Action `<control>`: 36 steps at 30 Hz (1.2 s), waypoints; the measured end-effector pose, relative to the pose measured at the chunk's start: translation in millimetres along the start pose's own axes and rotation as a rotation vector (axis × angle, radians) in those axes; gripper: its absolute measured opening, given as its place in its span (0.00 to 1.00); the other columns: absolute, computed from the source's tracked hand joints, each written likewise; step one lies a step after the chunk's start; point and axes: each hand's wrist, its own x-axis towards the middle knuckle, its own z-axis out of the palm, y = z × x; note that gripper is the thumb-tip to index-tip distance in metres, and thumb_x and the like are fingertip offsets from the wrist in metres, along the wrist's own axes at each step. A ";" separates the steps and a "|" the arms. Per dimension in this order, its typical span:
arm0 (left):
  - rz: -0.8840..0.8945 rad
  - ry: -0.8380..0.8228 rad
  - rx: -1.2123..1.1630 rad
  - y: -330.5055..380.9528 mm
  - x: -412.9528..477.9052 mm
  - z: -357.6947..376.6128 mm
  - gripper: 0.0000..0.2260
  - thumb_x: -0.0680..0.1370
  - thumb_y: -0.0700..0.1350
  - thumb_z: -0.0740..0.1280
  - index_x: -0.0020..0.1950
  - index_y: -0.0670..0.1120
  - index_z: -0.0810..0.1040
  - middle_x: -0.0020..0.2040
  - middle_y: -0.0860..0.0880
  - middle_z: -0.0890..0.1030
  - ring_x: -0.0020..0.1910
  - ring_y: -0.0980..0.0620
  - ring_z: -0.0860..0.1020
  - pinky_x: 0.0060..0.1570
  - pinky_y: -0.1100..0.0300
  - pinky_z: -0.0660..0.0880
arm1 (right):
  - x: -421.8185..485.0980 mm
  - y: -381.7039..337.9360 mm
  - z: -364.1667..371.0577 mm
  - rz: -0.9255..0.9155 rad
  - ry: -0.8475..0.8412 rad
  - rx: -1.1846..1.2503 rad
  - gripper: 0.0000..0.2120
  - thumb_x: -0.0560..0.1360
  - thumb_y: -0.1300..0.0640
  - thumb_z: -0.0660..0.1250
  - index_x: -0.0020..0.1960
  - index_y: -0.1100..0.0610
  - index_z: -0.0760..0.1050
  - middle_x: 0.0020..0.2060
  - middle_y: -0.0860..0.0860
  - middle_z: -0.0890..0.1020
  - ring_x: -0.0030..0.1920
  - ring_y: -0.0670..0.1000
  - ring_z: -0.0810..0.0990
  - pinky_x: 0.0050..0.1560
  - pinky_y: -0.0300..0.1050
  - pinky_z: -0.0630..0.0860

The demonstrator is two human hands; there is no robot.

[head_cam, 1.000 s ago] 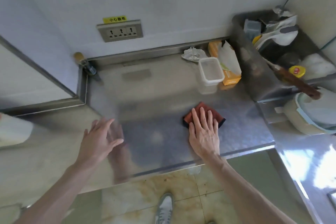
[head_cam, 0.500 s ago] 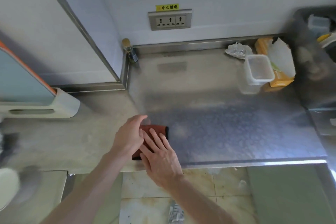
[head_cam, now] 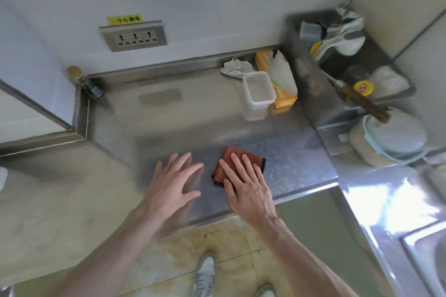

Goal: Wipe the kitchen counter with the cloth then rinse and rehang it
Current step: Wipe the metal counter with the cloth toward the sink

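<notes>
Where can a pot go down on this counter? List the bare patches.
The widest bare patch lies between the bottle in the left corner and the tub, from the back rim forward to the hands. The dull counter left of the left hand is bare too. It is crowded on the right: tub, orange box, rack.

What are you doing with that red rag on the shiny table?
A person is wiping a steel kitchen counter. The right hand lies flat on a folded red cloth near the front edge, pressing it down. The left hand is spread open just beside it, holding nothing. At the back sit a clear plastic tub, an orange box and some crumpled foil. Rinsing and hanging the cloth are not yet done.
</notes>
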 end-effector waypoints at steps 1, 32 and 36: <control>0.013 -0.004 0.006 12.4 6.5 1.8 0.33 0.74 0.59 0.73 0.78 0.61 0.65 0.82 0.53 0.57 0.82 0.45 0.53 0.76 0.38 0.56 | -2.2 11.5 -3.8 0.023 0.004 -0.004 0.25 0.86 0.44 0.51 0.83 0.39 0.57 0.83 0.45 0.57 0.84 0.52 0.52 0.84 0.52 0.46; 0.459 0.030 0.102 244.8 89.7 71.9 0.23 0.73 0.44 0.76 0.67 0.54 0.78 0.69 0.50 0.77 0.75 0.43 0.69 0.67 0.36 0.71 | -188.4 235.2 -80.7 0.558 0.052 0.065 0.26 0.86 0.40 0.44 0.83 0.34 0.43 0.83 0.43 0.45 0.84 0.52 0.41 0.82 0.53 0.43; 0.520 0.064 0.070 268.7 91.6 82.8 0.19 0.77 0.48 0.65 0.68 0.55 0.77 0.69 0.52 0.76 0.74 0.45 0.70 0.69 0.37 0.70 | -163.4 279.7 -100.8 0.686 0.084 0.112 0.27 0.86 0.41 0.43 0.83 0.37 0.40 0.83 0.43 0.39 0.83 0.50 0.35 0.84 0.55 0.40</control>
